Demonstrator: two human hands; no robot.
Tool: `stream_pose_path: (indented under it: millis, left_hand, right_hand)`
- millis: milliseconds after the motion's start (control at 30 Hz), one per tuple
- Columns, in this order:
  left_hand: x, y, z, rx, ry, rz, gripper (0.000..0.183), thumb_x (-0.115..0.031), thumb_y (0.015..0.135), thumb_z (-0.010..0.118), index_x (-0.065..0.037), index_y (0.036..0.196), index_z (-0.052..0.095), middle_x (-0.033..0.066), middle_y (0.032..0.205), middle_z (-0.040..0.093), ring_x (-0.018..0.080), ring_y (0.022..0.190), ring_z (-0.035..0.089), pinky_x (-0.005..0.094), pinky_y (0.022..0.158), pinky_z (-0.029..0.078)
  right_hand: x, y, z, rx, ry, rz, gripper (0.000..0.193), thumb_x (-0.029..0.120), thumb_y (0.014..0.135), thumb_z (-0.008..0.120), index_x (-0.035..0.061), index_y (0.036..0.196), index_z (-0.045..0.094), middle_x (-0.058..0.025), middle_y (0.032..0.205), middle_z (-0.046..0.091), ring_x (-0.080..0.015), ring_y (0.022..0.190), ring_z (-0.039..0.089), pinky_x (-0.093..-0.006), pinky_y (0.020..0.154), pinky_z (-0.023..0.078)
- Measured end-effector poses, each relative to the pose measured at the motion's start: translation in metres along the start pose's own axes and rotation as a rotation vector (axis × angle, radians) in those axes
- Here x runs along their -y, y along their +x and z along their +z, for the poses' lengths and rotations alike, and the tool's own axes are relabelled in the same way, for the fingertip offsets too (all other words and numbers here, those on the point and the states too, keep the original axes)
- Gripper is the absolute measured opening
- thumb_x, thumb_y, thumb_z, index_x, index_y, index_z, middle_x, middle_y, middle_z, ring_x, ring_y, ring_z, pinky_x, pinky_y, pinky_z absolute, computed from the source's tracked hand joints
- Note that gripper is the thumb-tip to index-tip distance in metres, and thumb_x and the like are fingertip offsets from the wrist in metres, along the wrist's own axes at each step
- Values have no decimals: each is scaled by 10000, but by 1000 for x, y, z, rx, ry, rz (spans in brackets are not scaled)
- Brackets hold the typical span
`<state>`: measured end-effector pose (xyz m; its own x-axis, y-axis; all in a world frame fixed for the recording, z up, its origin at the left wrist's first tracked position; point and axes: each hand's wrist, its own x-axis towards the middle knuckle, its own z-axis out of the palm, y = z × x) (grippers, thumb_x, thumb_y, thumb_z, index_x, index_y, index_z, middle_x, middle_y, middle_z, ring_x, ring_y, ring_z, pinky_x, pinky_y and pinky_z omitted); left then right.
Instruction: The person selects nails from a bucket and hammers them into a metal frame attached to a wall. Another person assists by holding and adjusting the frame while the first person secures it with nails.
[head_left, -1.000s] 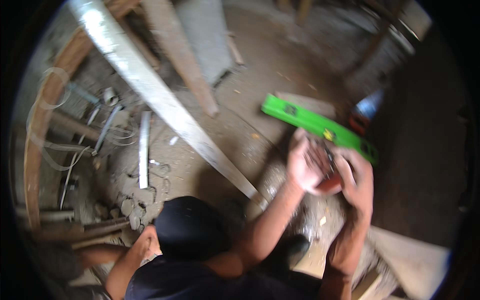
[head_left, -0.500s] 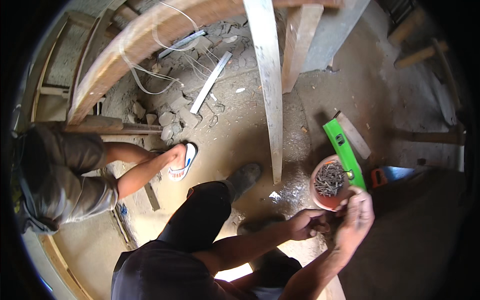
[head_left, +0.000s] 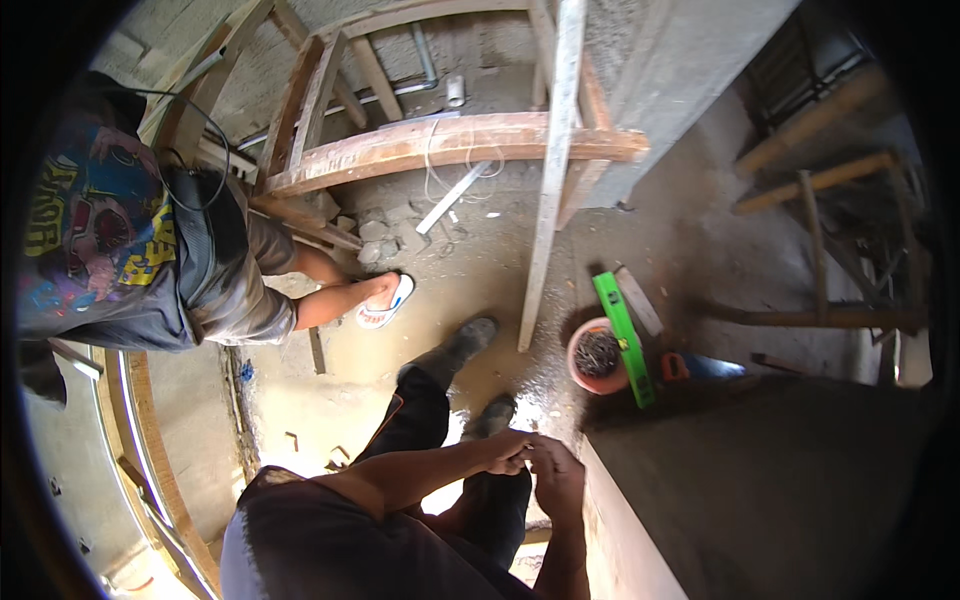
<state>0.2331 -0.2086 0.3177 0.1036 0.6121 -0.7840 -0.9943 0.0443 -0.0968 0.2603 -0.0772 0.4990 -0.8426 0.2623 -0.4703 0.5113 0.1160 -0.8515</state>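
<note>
Anything between the left grip (head_left: 508,453) and right grip (head_left: 557,474) was too small to tell. The green level (head_left: 621,338) hid part of the pink bucket (head_left: 599,384), and the view's dark left edge cut off part of the co-worker (head_left: 110,250).

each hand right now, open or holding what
Left hand: fingers curled; whether holding anything can't be told.
Right hand: fingers bent; whether holding anything can't be told.

Right side dim; glare on floor (head_left: 535,403); edges bowed.
</note>
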Motion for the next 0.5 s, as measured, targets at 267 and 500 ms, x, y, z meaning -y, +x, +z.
stream_pose_path:
  millis: [267,500]
  left_hand:
    - [35,-138,49,-103,73,206,349,-402,1099,501,-107,949,611,-5,686,517,125,547,492,300,460,372]
    - [46,-229,49,-205,1022,1364,347,-270,877,765,-58,1125,645,112,937,662,261,815,669,383,675,537]
  right_hand:
    - [74,-86,-13,292,-290,-190,167,227,1015,623,92,1060,709,-146,934,732,-346,858,725,-455,771,571]
    - [139,-104,18,306,-630,-806,92,202,937,692,152,999,738,-68,1103,704,-296,1040,685,-429,855,574]
